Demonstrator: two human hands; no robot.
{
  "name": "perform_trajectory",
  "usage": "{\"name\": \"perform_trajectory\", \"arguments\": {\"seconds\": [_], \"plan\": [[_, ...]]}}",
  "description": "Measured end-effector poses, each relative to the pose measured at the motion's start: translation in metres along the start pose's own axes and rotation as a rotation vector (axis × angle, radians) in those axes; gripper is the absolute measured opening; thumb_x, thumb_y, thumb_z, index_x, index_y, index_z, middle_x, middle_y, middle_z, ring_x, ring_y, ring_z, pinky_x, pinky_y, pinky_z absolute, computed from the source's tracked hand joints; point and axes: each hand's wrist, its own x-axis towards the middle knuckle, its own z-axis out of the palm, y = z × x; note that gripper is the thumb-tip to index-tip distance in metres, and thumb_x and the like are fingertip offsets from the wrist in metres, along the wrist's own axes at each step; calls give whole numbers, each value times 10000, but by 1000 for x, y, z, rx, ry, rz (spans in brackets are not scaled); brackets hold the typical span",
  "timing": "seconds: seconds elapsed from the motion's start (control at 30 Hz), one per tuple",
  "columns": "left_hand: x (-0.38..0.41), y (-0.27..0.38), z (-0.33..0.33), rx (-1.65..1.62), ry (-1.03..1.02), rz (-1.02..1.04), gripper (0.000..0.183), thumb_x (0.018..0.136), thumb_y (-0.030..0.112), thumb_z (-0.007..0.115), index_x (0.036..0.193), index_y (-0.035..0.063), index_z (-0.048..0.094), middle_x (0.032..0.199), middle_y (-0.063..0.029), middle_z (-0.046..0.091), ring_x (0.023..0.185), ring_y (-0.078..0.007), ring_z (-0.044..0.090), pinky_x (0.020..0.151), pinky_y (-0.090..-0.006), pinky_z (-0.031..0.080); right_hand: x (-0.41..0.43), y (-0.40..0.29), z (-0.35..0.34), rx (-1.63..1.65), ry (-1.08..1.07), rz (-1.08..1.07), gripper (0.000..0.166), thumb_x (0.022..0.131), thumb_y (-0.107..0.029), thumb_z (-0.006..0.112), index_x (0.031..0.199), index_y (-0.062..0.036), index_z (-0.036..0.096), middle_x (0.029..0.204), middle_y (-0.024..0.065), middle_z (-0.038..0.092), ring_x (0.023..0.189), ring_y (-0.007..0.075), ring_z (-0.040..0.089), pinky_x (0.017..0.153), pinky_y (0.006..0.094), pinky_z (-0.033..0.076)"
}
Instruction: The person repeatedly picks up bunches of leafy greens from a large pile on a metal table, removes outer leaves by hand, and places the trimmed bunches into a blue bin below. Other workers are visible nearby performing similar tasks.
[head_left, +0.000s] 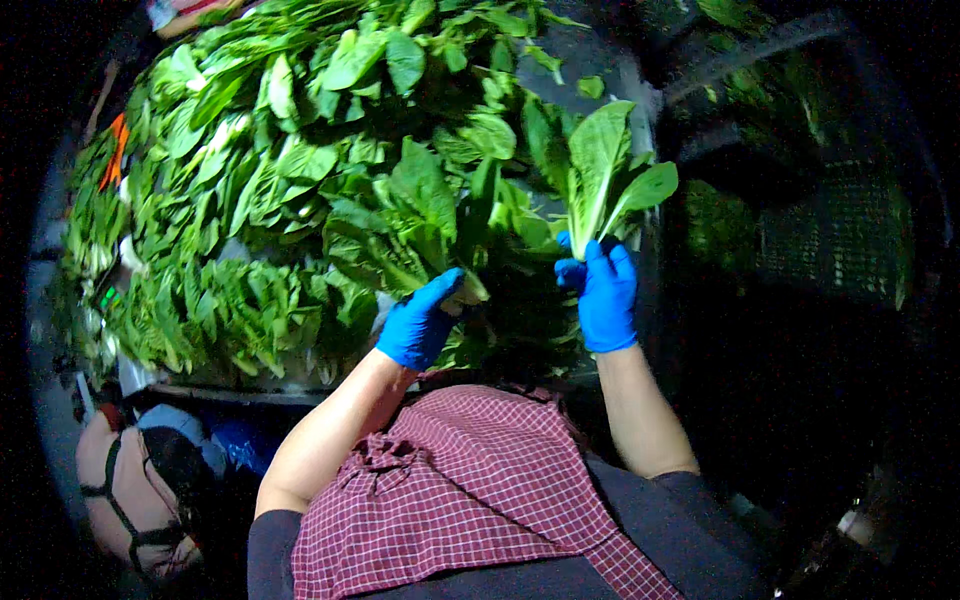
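Blue gloves cover both my hands. My left hand (424, 319) is closed around the stem ends of several leafy greens (420, 195), whose leaves point up and away from me. To its right, my right hand (606, 292) grips the pale base of one leafy green plant (600, 165), held upright with its leaves spread above my fingers. The two hands are apart. Beyond and to the left of them, a large heap of leafy greens (247, 165) covers much of the dark table. Leaves hide part of my left palm.
Dark crates (825, 225) with greens inside stand at the right. The table's edge (649, 127) runs beside my right hand. A co-worker (139, 487) is at the lower left; an orange object (115, 154) lies at the heap's left side.
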Motion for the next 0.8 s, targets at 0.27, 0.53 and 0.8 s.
{"name": "perform_trajectory", "arguments": {"seconds": [0.27,0.53,0.8], "plan": [[-13,15,12,145,42,246,341,753,188,721,1055,59,629,969,-37,648,864,-139,591,763,-288,466,-38,16,64,-632,-401,-156,222,703,-115,744,842,-21,598,771,24,574,701,138,541,634,277,445],[-45,44,13,271,20,376,333,775,128,680,1079,22,597,1022,-63,629,927,-148,578,847,-316,458,-53,12,79,-460,-448,47,191,713,-46,723,813,-56,561,771,4,564,685,103,508,618,257,421],[-63,30,-13,-159,18,339,340,847,302,603,1108,84,599,1067,-47,621,1005,-171,556,947,-347,375,-81,17,100,-52,-587,-30,177,802,-39,620,875,-83,465,1017,75,541,829,141,535,749,283,450]]}}
